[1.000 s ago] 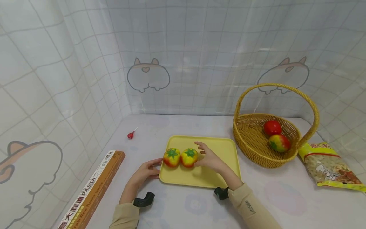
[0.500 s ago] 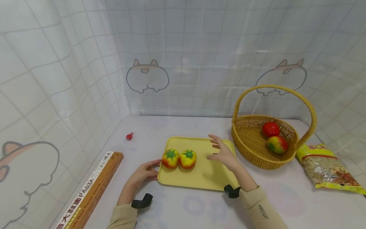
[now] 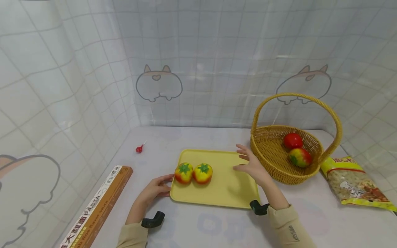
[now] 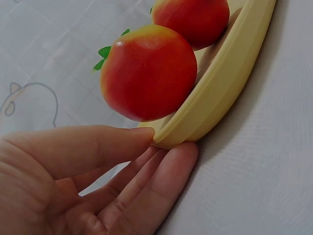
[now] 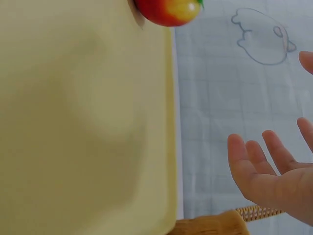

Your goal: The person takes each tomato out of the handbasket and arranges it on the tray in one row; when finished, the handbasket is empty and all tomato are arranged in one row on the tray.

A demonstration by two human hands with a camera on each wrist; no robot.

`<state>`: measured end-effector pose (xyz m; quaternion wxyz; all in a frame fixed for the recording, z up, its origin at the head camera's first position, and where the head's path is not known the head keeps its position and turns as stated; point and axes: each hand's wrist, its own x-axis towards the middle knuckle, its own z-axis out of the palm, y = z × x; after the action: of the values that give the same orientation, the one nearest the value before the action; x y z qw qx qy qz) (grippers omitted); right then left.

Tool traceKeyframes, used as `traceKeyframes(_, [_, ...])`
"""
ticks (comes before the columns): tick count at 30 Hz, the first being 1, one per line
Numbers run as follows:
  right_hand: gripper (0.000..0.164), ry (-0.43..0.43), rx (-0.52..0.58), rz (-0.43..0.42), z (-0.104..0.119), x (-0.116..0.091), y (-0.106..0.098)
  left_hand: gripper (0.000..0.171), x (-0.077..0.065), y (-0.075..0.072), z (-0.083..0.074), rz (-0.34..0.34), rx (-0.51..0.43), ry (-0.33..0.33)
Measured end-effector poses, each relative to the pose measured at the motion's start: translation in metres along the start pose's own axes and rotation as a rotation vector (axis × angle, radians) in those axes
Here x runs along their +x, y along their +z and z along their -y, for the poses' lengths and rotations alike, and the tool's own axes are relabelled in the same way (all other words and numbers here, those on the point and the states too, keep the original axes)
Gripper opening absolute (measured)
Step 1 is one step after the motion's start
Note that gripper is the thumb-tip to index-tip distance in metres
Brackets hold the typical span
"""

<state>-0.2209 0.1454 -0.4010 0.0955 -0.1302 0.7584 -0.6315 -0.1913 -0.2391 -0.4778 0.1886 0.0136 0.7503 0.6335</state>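
Note:
At the left end of the yellow tray (image 3: 231,187), my left hand (image 3: 155,188) pinches the tray's edge, thumb at the rim and fingers against its outer side, as the left wrist view shows. Just inside that edge sit two round red-and-yellow fruits with green leafy tops, a left one (image 3: 183,173) and a right one (image 3: 203,173), side by side. Over the tray's right part hovers my right hand (image 3: 255,168), fingers spread and holding nothing. In the right wrist view its fingers (image 5: 279,152) are apart, away from the fruit (image 5: 168,10).
Behind the right hand stands a handled wicker basket (image 3: 270,151) with a red fruit (image 3: 293,141) and a red-yellow one (image 3: 300,157). A bag of pasta (image 3: 356,182) lies right of it. A long pasta box (image 3: 99,203) lies at left, and a red lollipop (image 3: 139,149) farther back.
My right hand has moved right, away from the right fruit toward the tray's right end, with its fingers spread. My left hand has stayed at the tray's left edge.

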Motion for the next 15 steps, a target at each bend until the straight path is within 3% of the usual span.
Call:
traceKeyframes(6, [0.077, -0.014, -0.014, -0.034, 0.002, -0.006, -0.016, 0.059, 0.001, 0.001, 0.001, 0.002, 0.002, 0.002])
traceKeyframes(15, [0.075, -0.007, -0.109, -0.175, 0.008, -0.015, -0.042, 0.059, 0.001, 0.000, 0.001, -0.006, 0.010, -0.005])
